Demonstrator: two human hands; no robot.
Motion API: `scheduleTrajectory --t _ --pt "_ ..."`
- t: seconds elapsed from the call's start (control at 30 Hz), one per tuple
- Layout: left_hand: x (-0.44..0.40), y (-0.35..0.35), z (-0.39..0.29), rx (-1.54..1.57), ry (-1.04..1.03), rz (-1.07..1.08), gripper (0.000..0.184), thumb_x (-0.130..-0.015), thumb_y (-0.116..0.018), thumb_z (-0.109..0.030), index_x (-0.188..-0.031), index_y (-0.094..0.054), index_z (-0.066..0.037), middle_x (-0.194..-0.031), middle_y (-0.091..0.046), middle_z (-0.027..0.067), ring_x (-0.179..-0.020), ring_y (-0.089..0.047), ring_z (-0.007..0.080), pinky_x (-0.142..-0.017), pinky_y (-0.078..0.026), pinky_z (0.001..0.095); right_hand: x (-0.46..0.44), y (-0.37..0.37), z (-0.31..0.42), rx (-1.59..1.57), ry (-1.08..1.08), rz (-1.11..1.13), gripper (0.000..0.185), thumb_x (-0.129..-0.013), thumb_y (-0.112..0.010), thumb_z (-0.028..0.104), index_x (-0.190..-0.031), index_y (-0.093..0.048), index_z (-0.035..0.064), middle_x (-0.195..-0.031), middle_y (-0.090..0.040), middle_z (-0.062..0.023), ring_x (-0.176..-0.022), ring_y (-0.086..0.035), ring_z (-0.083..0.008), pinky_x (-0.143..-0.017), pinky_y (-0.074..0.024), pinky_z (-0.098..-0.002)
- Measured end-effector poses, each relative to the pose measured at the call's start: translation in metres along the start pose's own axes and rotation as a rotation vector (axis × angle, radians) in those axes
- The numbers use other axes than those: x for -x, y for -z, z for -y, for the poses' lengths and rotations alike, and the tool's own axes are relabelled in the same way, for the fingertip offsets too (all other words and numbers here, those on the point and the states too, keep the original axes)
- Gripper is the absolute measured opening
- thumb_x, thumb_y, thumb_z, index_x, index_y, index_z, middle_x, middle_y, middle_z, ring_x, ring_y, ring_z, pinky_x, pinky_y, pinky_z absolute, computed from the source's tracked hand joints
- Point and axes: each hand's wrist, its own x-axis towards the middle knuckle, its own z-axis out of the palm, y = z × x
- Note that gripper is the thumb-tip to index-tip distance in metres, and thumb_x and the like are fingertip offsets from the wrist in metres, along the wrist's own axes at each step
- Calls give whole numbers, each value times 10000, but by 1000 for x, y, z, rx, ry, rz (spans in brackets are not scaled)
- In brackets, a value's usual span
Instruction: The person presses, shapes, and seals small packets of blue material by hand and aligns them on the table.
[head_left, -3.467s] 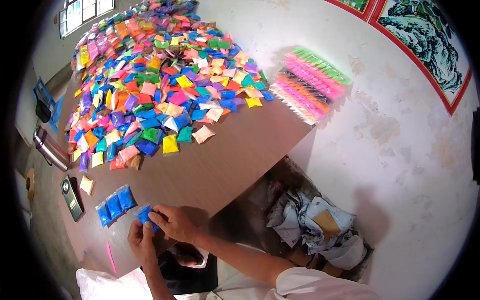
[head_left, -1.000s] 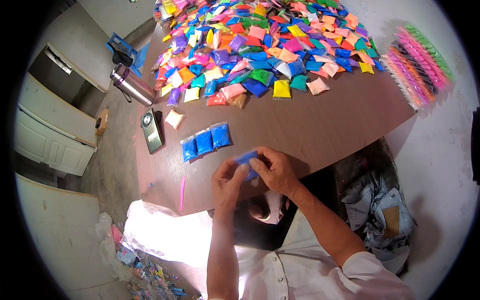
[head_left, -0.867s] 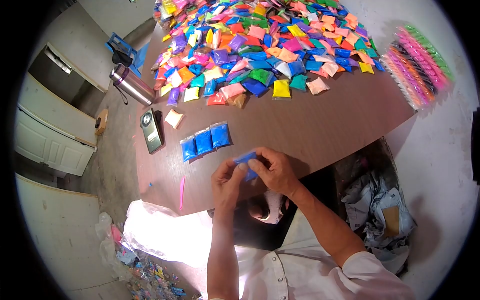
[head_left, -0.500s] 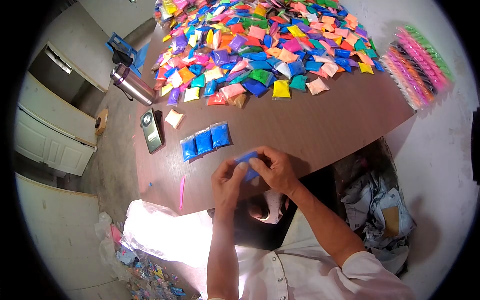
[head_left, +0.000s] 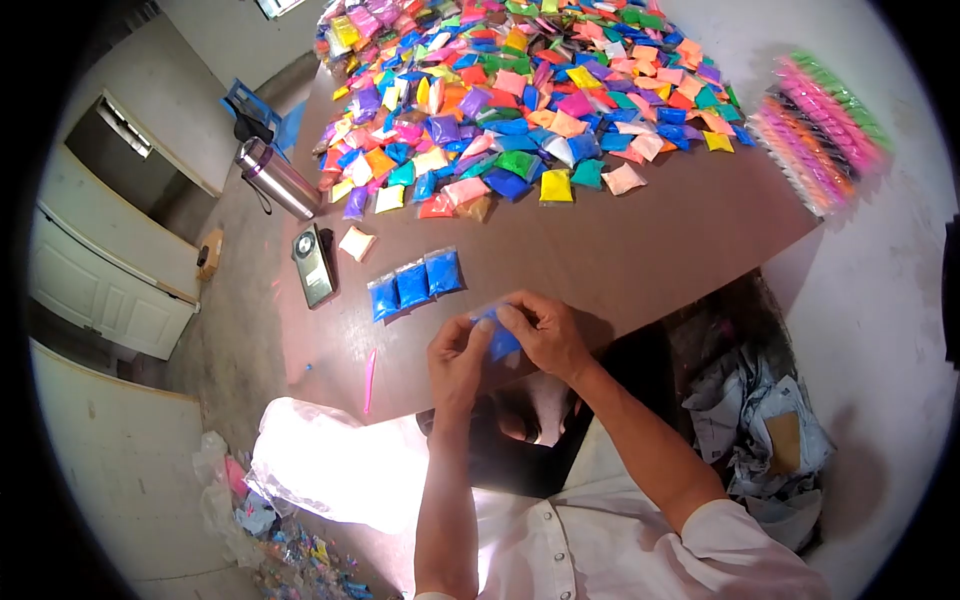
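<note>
A small blue packet (head_left: 503, 343) is pinched between both my hands, just above the table's near edge. My left hand (head_left: 460, 358) grips its left side, thumb on top. My right hand (head_left: 545, 332) holds the upper right part, also with the thumb pressed on it; the fingers behind are partly hidden. Beyond my hands, three blue packets (head_left: 412, 284) lie side by side in a slanting row. A pink plastic stick-like tool (head_left: 370, 381) rests on the table to the left, near a tiny blue bit (head_left: 309, 367).
A large heap of colourful packets (head_left: 520, 110) covers the table's far part. At left stand a steel flask (head_left: 277, 178), a phone (head_left: 314, 265) and a pale packet (head_left: 356, 243). Bundled bright plastic packs (head_left: 820, 135) lie at the right corner. Crumpled bags (head_left: 755, 415) sit below right.
The view has shifted slightly, so the table items appear a little moved. Both hands keep hold of the blue packet, with only small finger movement.
</note>
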Motion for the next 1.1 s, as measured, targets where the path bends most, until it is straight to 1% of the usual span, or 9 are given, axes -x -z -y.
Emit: scheduleTrajectory --t 0.1,0.33,0.4,0.53,0.6,0.8,0.93,1.0,1.1 --pt "13 -16 -15 -23 45 -56 141 -1025 -728 -162 -1022 -732 -21 -881 -692 -25 -788 -592 44 -689 -472 220 11 3 4 -6 -30 8 251 -1028 -683 238 -1084 -721 -4 -939 -740 -136 -849 -707 -206 -770 -554 -358" --pt "71 -19 -26 21 80 -52 119 -1045 -705 -136 -1024 -724 -21 -924 -712 -18 -838 -613 42 -769 -486 218 70 0 12 94 51 -28 206 -1021 -691 210 -1084 -720 16 -932 -745 -127 -849 -722 -235 -782 -562 -376" --pt "86 -24 -35 84 92 -97 156 -1033 -700 -149 -1072 -715 1 -874 -707 29 -710 -651 92 -609 -562 245 92 -3 12 -17 -14 3 224 -1028 -691 201 -1161 -703 22 -965 -751 -119 -869 -722 -228 -795 -573 -366" --pt "105 -15 -28 26 135 -81 163 -1030 -695 -121 -1112 -710 19 -925 -724 63 -752 -694 122 -597 -613 276 117 1 21 -223 -229 101 284 -1022 -713 197 -1232 -674 11 -1018 -751 -124 -937 -733 -226 -848 -589 -352" --pt "115 -9 -26 26 135 -42 165 -1030 -696 -98 -1134 -721 27 -975 -736 65 -809 -694 116 -677 -594 257 124 3 24 -70 -76 152 334 -1005 -746 194 -1262 -659 -1 -1080 -741 -146 -1004 -736 -224 -895 -597 -343" --pt "138 8 -17 -22 101 6 154 -1029 -722 -105 -1099 -739 30 -951 -741 39 -863 -663 93 -821 -528 242 142 8 32 -31 -164 293 437 -992 -789 239 -1326 -616 18 -1100 -713 -113 -952 -704 -157 -842 -588 -303" --pt "146 9 -18 26 12 -27 152 -1027 -733 -122 -1081 -737 20 -934 -739 32 -853 -661 93 -808 -530 237 160 4 37 -170 -201 308 440 -993 -771 235 -1320 -615 -13 -1113 -714 -150 -994 -722 -215 -910 -589 -341" --pt "149 9 -21 79 -19 -35 144 -1027 -738 -130 -1057 -734 11 -932 -738 35 -852 -655 91 -797 -528 238 169 2 42 -237 -319 315 395 -997 -765 239 -1282 -642 -6 -1027 -720 -118 -915 -716 -187 -868 -592 -328" --pt "153 3 -21 85 -42 -139 172 -1047 -715 -159 -1056 -727 13 -930 -736 41 -844 -653 100 -787 -533 253 176 -4 45 -159 -291 225 347 -1000 -762 235 -1242 -679 1 -980 -746 -117 -866 -743 -212 -829 -599 -338"
